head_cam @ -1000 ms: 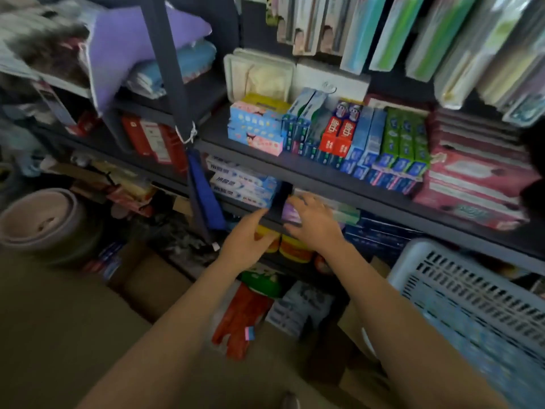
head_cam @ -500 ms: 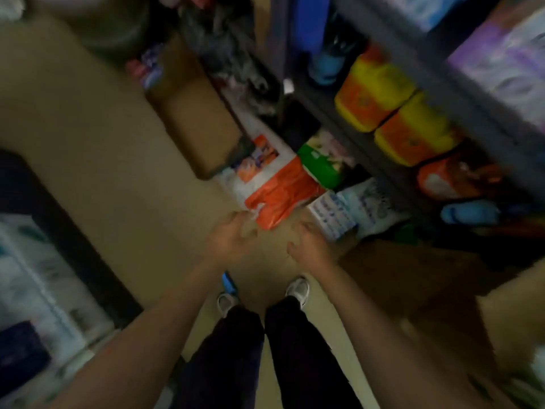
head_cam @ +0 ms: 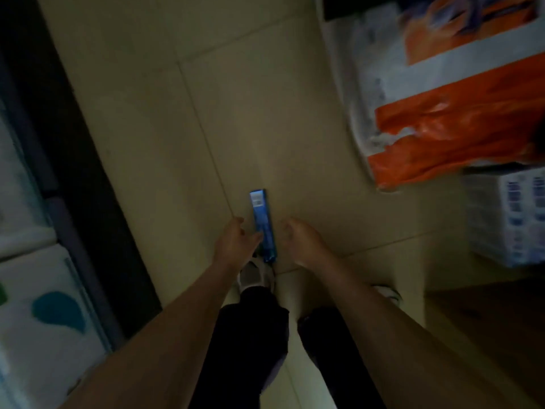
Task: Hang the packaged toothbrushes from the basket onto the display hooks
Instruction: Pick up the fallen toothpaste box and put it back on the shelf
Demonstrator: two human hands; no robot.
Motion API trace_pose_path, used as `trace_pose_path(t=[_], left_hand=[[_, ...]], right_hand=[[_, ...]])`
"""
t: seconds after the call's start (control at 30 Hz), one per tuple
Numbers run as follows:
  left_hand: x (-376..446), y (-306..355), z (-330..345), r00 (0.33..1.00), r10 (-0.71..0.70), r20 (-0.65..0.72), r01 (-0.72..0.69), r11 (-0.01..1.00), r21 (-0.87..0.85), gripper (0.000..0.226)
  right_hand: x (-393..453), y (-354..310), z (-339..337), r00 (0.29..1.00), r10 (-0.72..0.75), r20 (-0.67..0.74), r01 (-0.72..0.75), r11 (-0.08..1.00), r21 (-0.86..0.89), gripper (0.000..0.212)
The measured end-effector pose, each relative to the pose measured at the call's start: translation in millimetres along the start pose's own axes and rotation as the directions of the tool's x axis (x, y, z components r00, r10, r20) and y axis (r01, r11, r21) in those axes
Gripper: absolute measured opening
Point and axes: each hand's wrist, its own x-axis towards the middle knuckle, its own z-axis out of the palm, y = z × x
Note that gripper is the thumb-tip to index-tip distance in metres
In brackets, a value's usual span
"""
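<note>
A long blue toothbrush package (head_cam: 262,222) lies on the beige floor tiles, just in front of my left shoe. My left hand (head_cam: 236,242) reaches down on its left side, and the thumb touches the package's edge without closing round it. On the package's right, a small gap away, my right hand (head_cam: 300,242) hangs with its fingers curled down and nothing in it. The basket and the display hooks are out of view.
An orange and white plastic bag (head_cam: 448,119) lies on the floor at the upper right, with white packs printed in blue (head_cam: 510,219) below it. A brown box (head_cam: 486,320) stands at the lower right. A dark shelf base (head_cam: 88,178) and white packages run along the left.
My view has swung from the shelves down to the floor. Both hands dropped from the shelf to floor level, either side of the blue package, which was barely visible before.
</note>
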Motion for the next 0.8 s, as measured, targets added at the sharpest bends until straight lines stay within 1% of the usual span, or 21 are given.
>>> trace_pose_path(t=[0.07,0.13,0.2,0.23,0.3,0.37,0.4,0.53,0.57,0.63,0.7,0.8], left_hand=[[25.4,-19.9,14.5,0.997,-0.048,0.066,0.056,0.992,-0.117,0.056],[40.9,-30.9,25.5,0.991,-0.04,0.129,0.069,0.971,-0.229,0.038],[47.6,-34.3,31.3,0.985,-0.031,0.17,0.086,0.94,-0.33,0.036],[48.2,-33.3,32.4,0.983,-0.026,0.183,0.093,0.925,-0.369,0.035],[38.4,-23.6,26.3,0.985,-0.032,0.168,0.102,0.898,-0.428,0.03],[22.4,-11.3,17.4,0.985,-0.076,0.157,0.145,0.854,-0.5,0.013],[10.2,-3.7,11.5,0.984,-0.085,0.16,0.157,0.836,-0.526,0.009],[-47.3,32.9,-12.9,0.981,-0.071,0.18,0.167,0.78,-0.603,0.021],[-65.3,45.7,-20.1,0.984,-0.063,0.167,0.156,0.763,-0.628,0.025],[-105.9,76.8,-37.4,0.99,-0.044,0.131,0.122,0.725,-0.678,0.035],[-150.8,112.8,-59.8,0.997,0.01,0.08,0.049,0.711,-0.702,0.042],[-226.4,180.3,-101.5,0.992,0.129,0.006,-0.088,0.708,-0.701,0.044]], right_hand=[[30.0,7.2,26.0,0.999,0.042,0.034,-0.046,0.991,0.129,0.039],[45.0,9.7,41.4,0.995,0.07,0.076,-0.086,0.969,0.233,0.044],[48.9,7.6,47.0,0.993,0.091,0.077,-0.11,0.946,0.304,0.048],[48.4,6.9,47.8,0.993,0.093,0.072,-0.112,0.937,0.331,0.048],[38.7,-1.9,43.1,0.994,0.079,0.072,-0.1,0.927,0.362,0.047],[20.9,-15.8,31.2,0.997,0.053,0.051,-0.067,0.935,0.349,0.046],[8.9,-24.1,23.9,0.999,0.029,0.031,-0.038,0.941,0.337,0.044],[-53.5,-57.0,-5.8,0.997,-0.048,-0.054,0.064,0.935,0.349,0.04],[-72.0,-65.9,-14.6,0.992,-0.078,-0.099,0.108,0.93,0.352,0.039],[-115.2,-88.0,-38.1,0.976,-0.13,-0.176,0.182,0.93,0.321,0.043],[-161.5,-112.8,-69.2,0.949,-0.182,-0.258,0.254,0.925,0.283,0.048],[-233.7,-156.8,-131.5,0.888,-0.271,-0.371,0.376,0.894,0.245,0.055]])
